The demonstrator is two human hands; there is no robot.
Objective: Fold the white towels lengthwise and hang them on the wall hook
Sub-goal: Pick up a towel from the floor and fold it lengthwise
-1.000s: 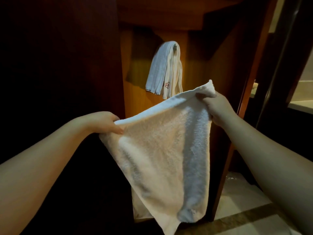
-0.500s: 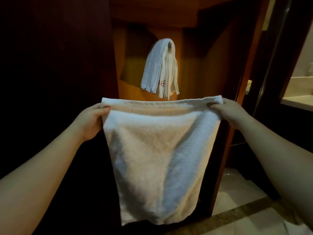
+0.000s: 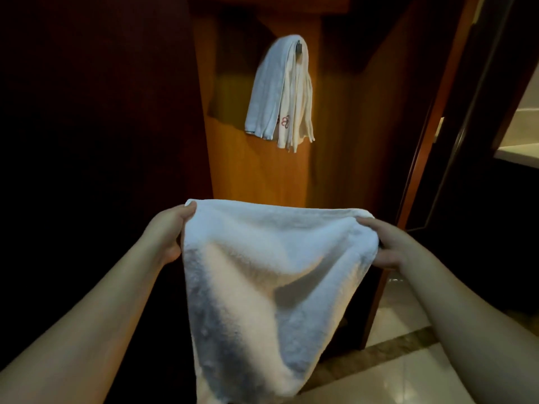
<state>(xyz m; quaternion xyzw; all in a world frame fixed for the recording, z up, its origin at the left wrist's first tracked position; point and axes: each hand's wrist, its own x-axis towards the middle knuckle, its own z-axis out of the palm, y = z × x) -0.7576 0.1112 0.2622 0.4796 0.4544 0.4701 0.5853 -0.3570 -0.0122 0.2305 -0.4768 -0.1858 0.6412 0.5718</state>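
A white towel [image 3: 271,275] hangs spread in front of me, held by its two top corners. My left hand [image 3: 169,234] grips the left corner and my right hand [image 3: 388,243] grips the right corner. The top edge runs level between them and the cloth sags and narrows toward the bottom. Above it, on the lit wooden wall panel, folded white towels [image 3: 280,91] with a small red emblem hang over a dark wall hook [image 3: 299,48].
Dark wooden panels [image 3: 102,112] close in on the left. A wooden door frame [image 3: 423,141] stands on the right, with a pale counter [image 3: 522,153] beyond it. Glossy tiled floor [image 3: 408,360] shows at the lower right.
The towel went from tilted to level and now sits lower in view. Both hands came down, and the hung towels and hook stand well clear above the top edge.
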